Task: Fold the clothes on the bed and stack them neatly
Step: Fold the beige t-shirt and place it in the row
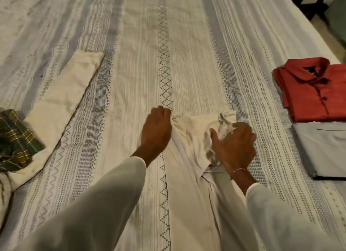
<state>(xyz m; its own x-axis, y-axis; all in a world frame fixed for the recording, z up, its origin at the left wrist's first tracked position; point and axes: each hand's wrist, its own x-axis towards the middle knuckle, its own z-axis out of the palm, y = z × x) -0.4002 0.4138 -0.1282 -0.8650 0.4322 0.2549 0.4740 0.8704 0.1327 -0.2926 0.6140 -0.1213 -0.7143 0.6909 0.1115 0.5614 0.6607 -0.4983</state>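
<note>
While your left hand (156, 127) pinches the left corner of the white garment (189, 136) with curled fingers, your right hand (235, 147) grips a bunch of the same cloth near its right side, thumb spread out over the fabric and fingers closed on the gathered folds. That garment lies at the centre of the frame, slightly right of the middle, on the striped bedspread (131, 63), its lower part running down toward the bottom edge between your two white sleeves. A thin bracelet (238, 170) sits on your right wrist.

At the right edge of the frame you have a folded red shirt (310, 89), collar up and buttons showing, resting on a folded pale grey garment (322, 153); the two form one stack.

On the left side a cream garment (61, 104) lies flat and long, slanting from the upper left toward the lower left, and a dark green checked cloth (16, 140) rests on its lower end at the left edge.
</note>
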